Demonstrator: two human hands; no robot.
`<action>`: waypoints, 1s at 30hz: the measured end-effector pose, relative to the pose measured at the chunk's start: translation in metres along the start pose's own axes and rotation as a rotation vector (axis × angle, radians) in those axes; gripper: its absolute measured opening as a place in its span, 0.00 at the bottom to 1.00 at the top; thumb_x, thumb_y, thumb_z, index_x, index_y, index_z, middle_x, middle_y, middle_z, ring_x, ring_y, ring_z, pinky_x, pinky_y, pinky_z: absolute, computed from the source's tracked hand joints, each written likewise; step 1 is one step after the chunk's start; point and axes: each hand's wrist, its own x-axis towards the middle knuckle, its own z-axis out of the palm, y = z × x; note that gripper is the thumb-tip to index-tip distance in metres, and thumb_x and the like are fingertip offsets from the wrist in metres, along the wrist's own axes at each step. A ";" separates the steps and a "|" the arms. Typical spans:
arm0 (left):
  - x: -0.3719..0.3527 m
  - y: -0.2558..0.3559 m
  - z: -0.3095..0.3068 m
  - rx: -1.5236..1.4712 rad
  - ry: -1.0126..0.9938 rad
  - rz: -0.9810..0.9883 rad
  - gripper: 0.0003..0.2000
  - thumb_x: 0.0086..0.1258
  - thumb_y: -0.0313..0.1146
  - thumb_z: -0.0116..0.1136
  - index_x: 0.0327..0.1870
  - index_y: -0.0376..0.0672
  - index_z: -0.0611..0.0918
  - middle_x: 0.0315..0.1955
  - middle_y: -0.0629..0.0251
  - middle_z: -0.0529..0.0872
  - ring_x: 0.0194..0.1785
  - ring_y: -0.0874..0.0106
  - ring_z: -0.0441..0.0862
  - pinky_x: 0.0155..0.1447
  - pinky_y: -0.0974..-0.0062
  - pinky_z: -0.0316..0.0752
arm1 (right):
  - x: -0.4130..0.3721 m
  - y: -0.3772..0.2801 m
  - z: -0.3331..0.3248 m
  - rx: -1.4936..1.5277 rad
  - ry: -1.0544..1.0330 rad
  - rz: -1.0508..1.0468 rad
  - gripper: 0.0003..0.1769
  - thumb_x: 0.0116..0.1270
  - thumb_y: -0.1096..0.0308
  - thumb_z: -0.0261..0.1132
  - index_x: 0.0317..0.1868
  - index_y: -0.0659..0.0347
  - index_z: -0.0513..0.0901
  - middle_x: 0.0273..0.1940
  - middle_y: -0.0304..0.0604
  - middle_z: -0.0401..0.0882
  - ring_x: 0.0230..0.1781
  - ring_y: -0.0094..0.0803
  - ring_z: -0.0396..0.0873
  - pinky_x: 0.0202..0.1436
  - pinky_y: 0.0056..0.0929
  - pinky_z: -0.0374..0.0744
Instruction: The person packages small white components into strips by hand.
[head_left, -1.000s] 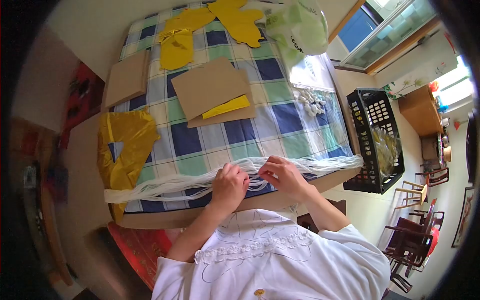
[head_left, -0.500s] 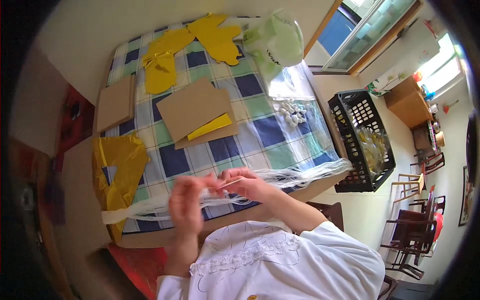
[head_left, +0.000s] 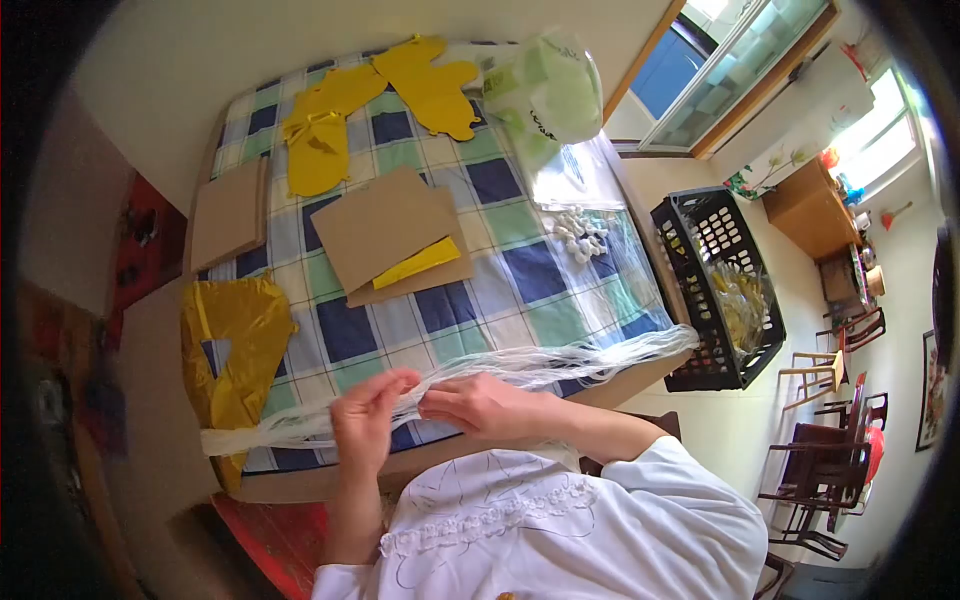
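A long bundle of white strands [head_left: 540, 366] runs along the near edge of the checked cloth [head_left: 480, 330]. Over its left part is my left hand [head_left: 368, 410], its fingers pinched together on something too small to make out. Just right of it, my right hand [head_left: 482, 405] is closed, fingertips together, and what it grips is hidden. Brown cardboard sheets [head_left: 380, 235] with a folded yellow piece [head_left: 417, 262] on them lie beyond my hands. Shiny gold sheeting [head_left: 240, 350] hangs over the left edge.
Yellow cut shapes [head_left: 430, 85], a green-white plastic bag [head_left: 555, 95] and small white pieces [head_left: 580, 235] lie farther back. More cardboard [head_left: 230, 215] is at the left. A black crate [head_left: 715, 290] stands at the right; chairs [head_left: 820, 470] are beyond.
My right hand has moved down toward me, and the thin pale strand seen at its fingers no longer shows. My left hand has come to rest a little lower. The view has shifted slightly.
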 end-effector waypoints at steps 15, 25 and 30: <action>-0.026 0.016 0.001 0.020 -0.449 -0.038 0.03 0.64 0.25 0.61 0.35 0.39 0.85 0.33 0.66 0.89 0.43 0.75 0.83 0.66 0.66 0.62 | -0.012 0.003 -0.016 -0.215 0.085 -0.115 0.16 0.52 0.72 0.63 0.43 0.62 0.72 0.32 0.48 0.70 0.35 0.47 0.75 0.35 0.40 0.74; -0.015 0.016 0.001 -0.033 -0.218 0.271 0.04 0.65 0.22 0.58 0.36 0.37 0.85 0.32 0.63 0.89 0.40 0.73 0.85 0.68 0.56 0.62 | 0.006 0.007 -0.022 -0.242 -0.004 -0.117 0.14 0.53 0.72 0.62 0.42 0.62 0.72 0.32 0.47 0.73 0.32 0.47 0.77 0.33 0.40 0.76; 0.001 0.006 0.001 0.334 -0.237 0.367 0.04 0.64 0.22 0.59 0.35 0.39 0.85 0.33 0.63 0.89 0.39 0.73 0.85 0.66 0.56 0.64 | -0.001 -0.010 -0.021 -0.184 0.052 -0.192 0.14 0.53 0.72 0.62 0.41 0.61 0.74 0.31 0.45 0.74 0.32 0.45 0.78 0.33 0.39 0.77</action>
